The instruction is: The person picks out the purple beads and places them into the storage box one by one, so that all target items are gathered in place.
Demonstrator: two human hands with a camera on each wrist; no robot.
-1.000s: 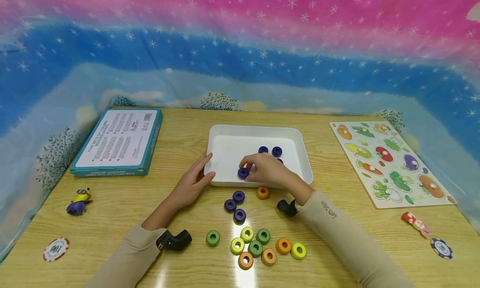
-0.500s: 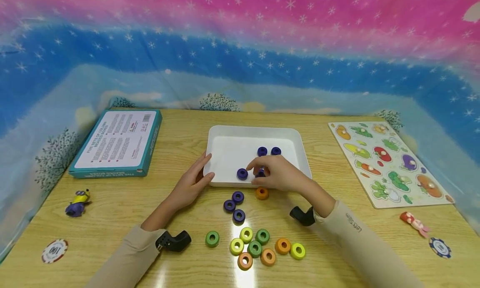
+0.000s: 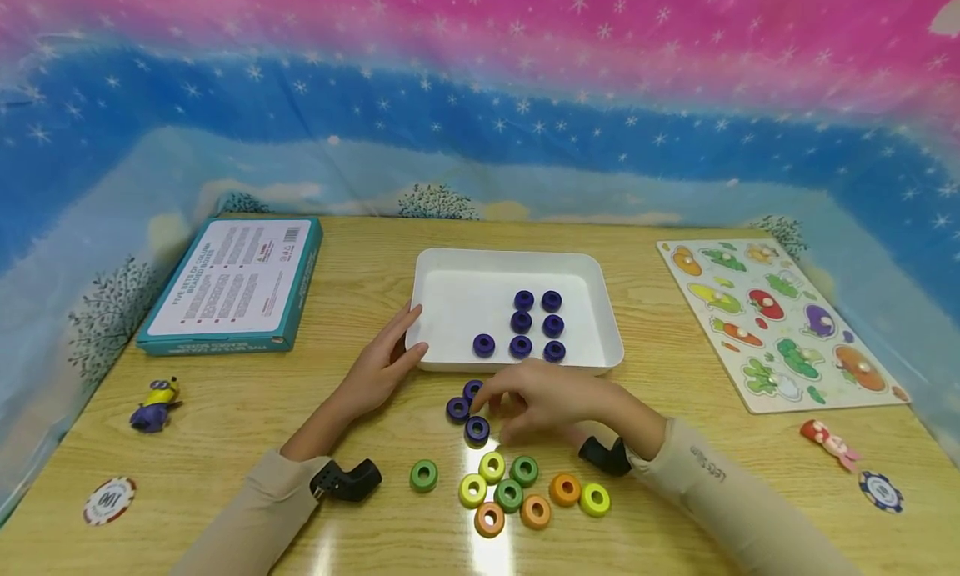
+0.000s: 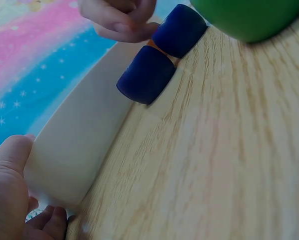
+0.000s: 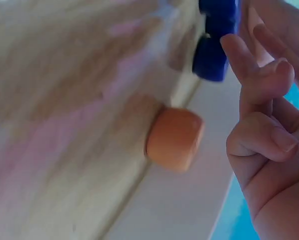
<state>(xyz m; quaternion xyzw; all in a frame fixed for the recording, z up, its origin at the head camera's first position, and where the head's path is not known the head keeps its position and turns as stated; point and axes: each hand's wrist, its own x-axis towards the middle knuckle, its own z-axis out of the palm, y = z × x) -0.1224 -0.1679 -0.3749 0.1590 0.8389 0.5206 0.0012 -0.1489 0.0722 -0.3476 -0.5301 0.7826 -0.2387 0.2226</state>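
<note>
My left hand (image 3: 377,368) rests against the left end of the white tray (image 3: 450,361), thumb and fingers touching its wall near the front corner. Several purple ring beads (image 3: 521,322) lie in rows inside that tray. In front of it, three more purple beads (image 3: 477,430) sit clustered on the table. My right hand (image 3: 551,395) hovers beside this cluster with fingers loosely bent and nothing between them. Its index fingertip is right by a purple bead (image 5: 211,57) in the right wrist view. An orange bead (image 5: 174,139) close to the tray is hidden by that hand in the head view.
Green (image 3: 423,476), yellow (image 3: 472,491) and orange beads (image 3: 536,512) lie nearer me. A teal box (image 3: 232,284) and a toy figure (image 3: 155,405) are at left. On the right are a vegetable puzzle board (image 3: 783,330), a small red-and-pink figure (image 3: 830,447) and a chip (image 3: 881,493).
My right hand has left a purple bead in the tray's front row, then come out over the near wall toward the table beads. The left hand stays at the tray's end.
</note>
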